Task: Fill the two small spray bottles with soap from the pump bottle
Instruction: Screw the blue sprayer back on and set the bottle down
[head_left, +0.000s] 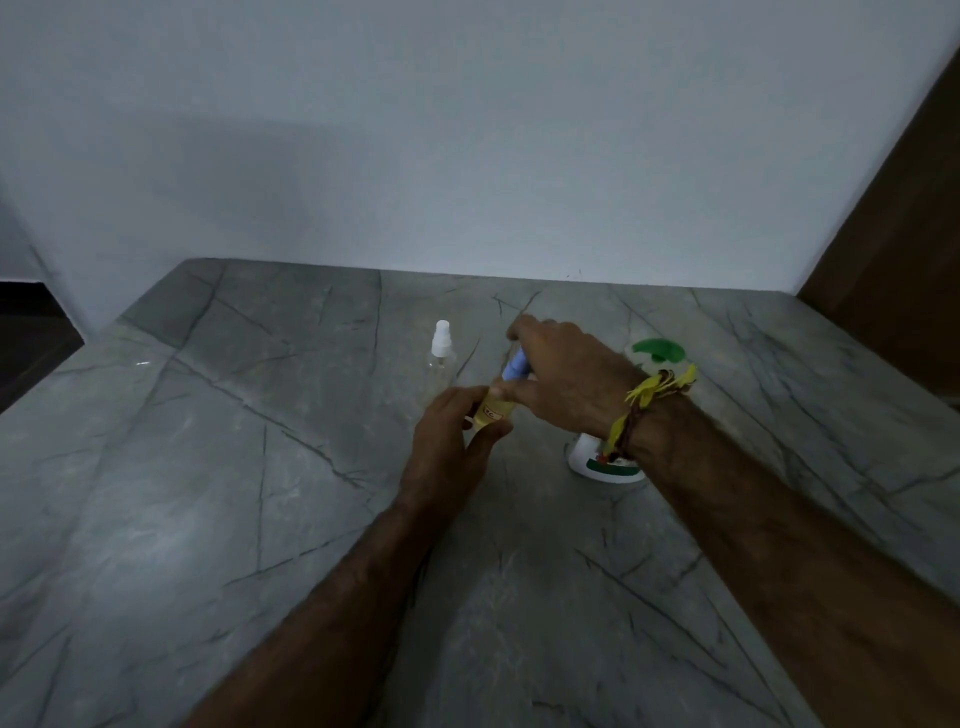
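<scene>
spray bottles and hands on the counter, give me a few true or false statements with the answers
1. The left hand grips the yellowish spray bottle. True.
2. The right hand rests flat on the counter. False: it holds the bottle's blue cap.
3. The clear spray bottle has its white cap on. True.
4. The pump bottle stands left of both spray bottles. False: it stands to their right, behind the right wrist.

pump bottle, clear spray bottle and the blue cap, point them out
pump bottle (657, 351), head view, on its green pump top
clear spray bottle (442, 366), head view, on its shoulder
blue cap (514, 368), head view, on its side
</scene>
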